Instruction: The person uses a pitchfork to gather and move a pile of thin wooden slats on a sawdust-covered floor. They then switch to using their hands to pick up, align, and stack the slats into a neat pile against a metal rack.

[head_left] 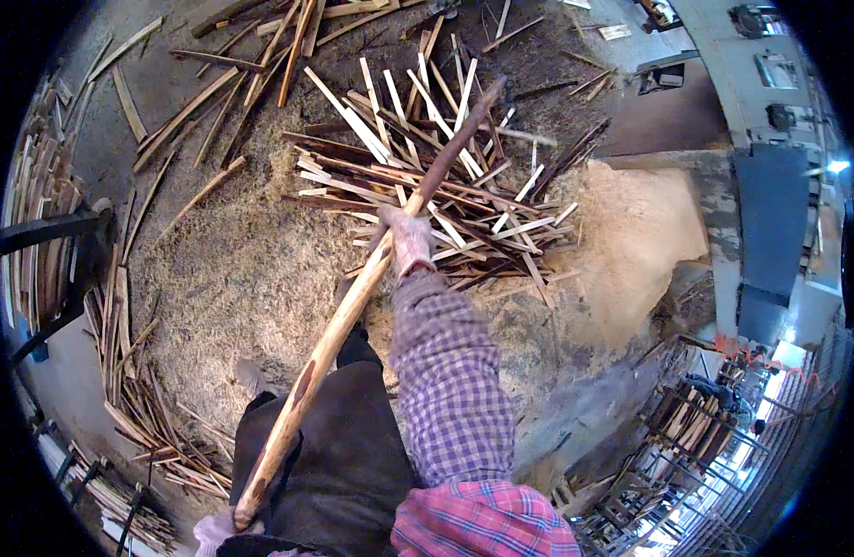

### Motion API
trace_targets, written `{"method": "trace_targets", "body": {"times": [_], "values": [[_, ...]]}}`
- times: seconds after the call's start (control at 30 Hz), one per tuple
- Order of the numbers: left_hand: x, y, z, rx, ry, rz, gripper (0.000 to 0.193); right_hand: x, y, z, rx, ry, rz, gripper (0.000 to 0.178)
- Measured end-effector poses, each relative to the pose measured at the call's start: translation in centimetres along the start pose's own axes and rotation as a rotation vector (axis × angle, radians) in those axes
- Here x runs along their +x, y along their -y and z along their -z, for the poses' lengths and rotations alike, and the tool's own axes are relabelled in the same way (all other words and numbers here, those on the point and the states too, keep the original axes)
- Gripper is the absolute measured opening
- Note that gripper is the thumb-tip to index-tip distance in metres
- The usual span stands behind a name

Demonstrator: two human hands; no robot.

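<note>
1. Pole: long, round, slightly crooked wood; pale and smooth with dark knot patches on the near length, dark brown toward the far end. Runs diagonally from the person's lower left out over the scrap pile.
2. Right hand: fingers wrapped around the pole near mid-length; checked cloth sleeve behind it.
3. Left hand: closed on the pole's butt end, partly cut off by the lower edge.
4. Scrap pile: thin, straight wood strips, pale and dark, crisscrossed on the floor.
5. Sawdust: fine tan heap right of the pile.
</note>
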State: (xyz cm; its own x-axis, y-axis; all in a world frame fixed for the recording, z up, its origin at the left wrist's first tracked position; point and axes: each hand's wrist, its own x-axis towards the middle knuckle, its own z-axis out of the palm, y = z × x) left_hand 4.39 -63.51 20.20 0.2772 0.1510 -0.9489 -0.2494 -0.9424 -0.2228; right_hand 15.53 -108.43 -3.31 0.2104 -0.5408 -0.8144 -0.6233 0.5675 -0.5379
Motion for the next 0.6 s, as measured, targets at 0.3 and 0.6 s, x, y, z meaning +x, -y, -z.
{"method": "trace_targets", "body": {"times": [0.3,0.6], "values": [[0.1,22.6,-9.8,-0.096,-0.172,-0.065,0.028,-10.7,-22.2,-9.2,0.057,-0.153,0.146,0.024],[-3.1,44.8,-20.1,-0.275,-0.104,0.173,0.027,-35.8,-33.9,-21.6,-0.098,0.11,-0.11,0.04]]}}
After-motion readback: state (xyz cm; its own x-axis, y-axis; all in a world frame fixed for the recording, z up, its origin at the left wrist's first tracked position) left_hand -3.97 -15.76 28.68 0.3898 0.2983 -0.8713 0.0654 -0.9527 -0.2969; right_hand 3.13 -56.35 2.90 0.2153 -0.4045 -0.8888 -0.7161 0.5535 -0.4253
